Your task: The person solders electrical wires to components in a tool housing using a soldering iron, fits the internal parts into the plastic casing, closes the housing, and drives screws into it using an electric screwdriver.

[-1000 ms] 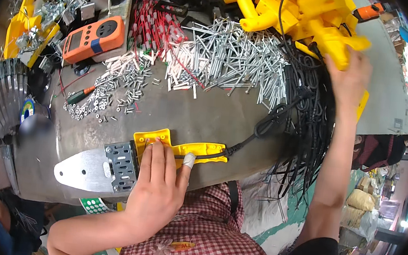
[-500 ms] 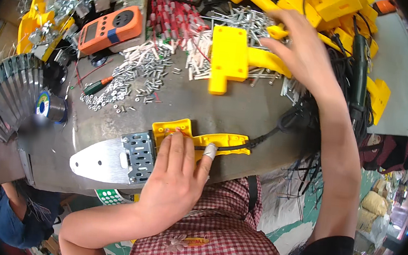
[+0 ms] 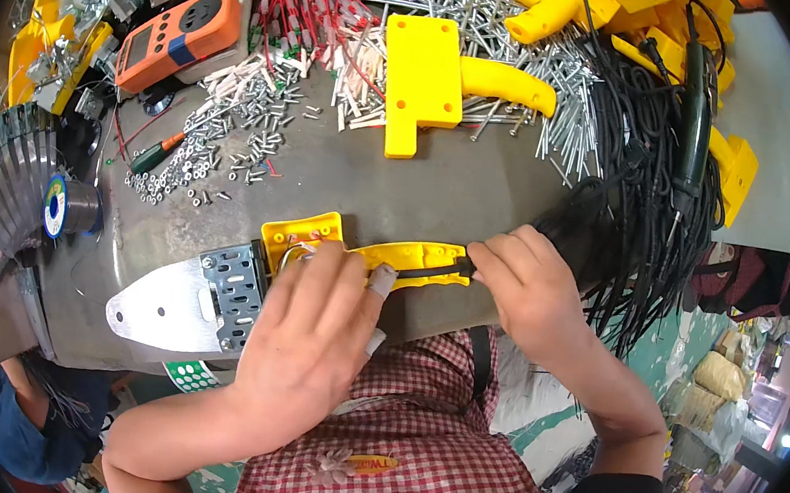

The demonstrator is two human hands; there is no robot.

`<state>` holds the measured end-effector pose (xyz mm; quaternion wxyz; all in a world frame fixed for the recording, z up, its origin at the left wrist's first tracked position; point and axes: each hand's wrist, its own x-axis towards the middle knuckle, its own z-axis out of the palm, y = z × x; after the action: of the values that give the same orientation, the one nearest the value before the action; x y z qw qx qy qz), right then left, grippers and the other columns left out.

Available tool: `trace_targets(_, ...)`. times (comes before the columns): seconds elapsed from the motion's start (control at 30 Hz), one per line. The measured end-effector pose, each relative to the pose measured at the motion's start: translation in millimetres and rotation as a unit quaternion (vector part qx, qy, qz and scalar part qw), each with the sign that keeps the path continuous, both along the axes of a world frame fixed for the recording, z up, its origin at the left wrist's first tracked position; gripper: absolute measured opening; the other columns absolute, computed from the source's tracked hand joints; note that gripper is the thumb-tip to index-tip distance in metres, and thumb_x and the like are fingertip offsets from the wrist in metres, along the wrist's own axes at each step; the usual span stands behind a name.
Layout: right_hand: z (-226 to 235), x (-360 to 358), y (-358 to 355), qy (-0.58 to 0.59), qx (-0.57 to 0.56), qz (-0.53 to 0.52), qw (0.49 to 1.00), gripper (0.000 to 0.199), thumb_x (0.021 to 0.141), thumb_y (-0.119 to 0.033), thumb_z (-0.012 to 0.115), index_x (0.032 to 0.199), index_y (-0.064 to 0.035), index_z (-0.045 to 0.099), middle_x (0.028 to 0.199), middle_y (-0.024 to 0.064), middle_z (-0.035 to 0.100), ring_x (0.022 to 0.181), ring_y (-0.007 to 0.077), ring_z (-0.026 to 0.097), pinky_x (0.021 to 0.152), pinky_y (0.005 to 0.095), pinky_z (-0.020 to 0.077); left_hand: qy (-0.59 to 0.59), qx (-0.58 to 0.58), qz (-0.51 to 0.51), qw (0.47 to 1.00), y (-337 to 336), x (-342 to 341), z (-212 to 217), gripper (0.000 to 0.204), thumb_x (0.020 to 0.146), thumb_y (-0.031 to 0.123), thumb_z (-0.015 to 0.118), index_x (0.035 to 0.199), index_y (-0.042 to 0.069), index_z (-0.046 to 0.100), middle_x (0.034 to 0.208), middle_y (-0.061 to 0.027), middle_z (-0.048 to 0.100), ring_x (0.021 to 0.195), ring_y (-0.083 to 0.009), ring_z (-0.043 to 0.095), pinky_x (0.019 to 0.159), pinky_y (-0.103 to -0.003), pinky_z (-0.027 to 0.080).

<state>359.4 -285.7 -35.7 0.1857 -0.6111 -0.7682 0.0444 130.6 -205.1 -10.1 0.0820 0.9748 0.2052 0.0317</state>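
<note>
pinching the black cable (image 3: 431,271) where it leaves the open yellow half-shell (image 3: 397,250), the right hand (image 3: 536,295) sits between three and four o'clock, its thumb and forefinger closed at the handle's end. the half-shell lies hollow side up on the grey table (image 3: 363,185), at the centre of the view, near the edge on the person's side. half a second ago that hand was up by the second yellow shell (image 3: 425,72), with its fingers spread; now it has come down to the cable. the second shell, absent from this spot a second ago, lies on its own at twelve o'clock, outer face up, touching the loose bolts (image 3: 503,41), its handle aimed just past three. the left hand (image 3: 309,334), just past seven o'clock, has stayed on the boxy part of the half-shell, its fingers more bent than earlier; whether they grip the thin wires beneath, i cannot tell. the silver plate (image 3: 178,299) and slotted bracket (image 3: 231,295) join that boxy part. the whole piece has its long axis nearly crosswise, the plate's rounded tip pointing between eight and nine o'clock, the handle between two and three, much as before. an orange meter (image 3: 181,41) lies at ten, a solder spool (image 3: 76,208) at nine.
</note>
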Motion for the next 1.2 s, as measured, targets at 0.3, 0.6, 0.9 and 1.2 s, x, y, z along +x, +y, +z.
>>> trace_targets(0.3, 4, 0, 0, -0.004, -0.02, 0.016, 1.0, 0.029, 0.068, -0.005, 0.06, 0.095, 0.0061, 0.059, 0.083, 0.0097, 0.052, 0.079, 0.0235, 0.051, 0.069, 0.0313, 0.0466, 0.047, 0.038, -0.089, 0.994, 3, 19, 5, 0.051, 0.074, 0.018, 0.059, 0.12, -0.003, 0.053, 0.099, -0.0117, 0.049, 0.092, -0.025, 0.05, 0.081, -0.036, 0.044)
trace_targets(0.6, 13, 52, 87, -0.171, 0.105, 0.057, 0.978, 0.014, 0.075, -0.011, 0.06, 0.087, -0.0043, 0.063, 0.082, 0.0096, 0.056, 0.083, 0.0268, 0.054, 0.072, 0.0345, 0.0466, 0.042, 0.104, -0.064, 0.992, 0, 20, -4, 0.052, 0.074, 0.015, 0.051, 0.122, -0.003, 0.054, 0.088, -0.0068, 0.046, 0.086, -0.0214, 0.048, 0.083, -0.034, 0.042)
trace_targets(0.9, 21, 60, 127, -0.117, 0.04, -0.065, 0.99, 0.046, 0.07, -0.009, 0.067, 0.113, -0.0011, 0.052, 0.097, 0.0166, 0.058, 0.091, 0.0345, 0.055, 0.08, 0.0419, 0.0465, 0.025, 0.126, -0.077, 0.989, 1, 20, -6, 0.052, 0.075, 0.017, 0.05, 0.123, -0.003, 0.053, 0.088, -0.0066, 0.046, 0.086, -0.0218, 0.047, 0.085, -0.034, 0.041)
trace_targets(1.2, 37, -17, 18, 0.551, -0.113, -0.16, 0.811, 0.055, 0.082, -0.028, 0.068, 0.124, -0.002, 0.044, 0.102, 0.0125, 0.057, 0.094, 0.0236, 0.056, 0.095, 0.0485, 0.0426, 0.049, 0.136, -0.092, 0.985, 2, 16, -7, 0.042, 0.077, 0.021, 0.05, 0.109, -0.002, 0.063, 0.101, -0.0082, 0.052, 0.096, -0.0238, 0.048, 0.087, -0.033, 0.038)
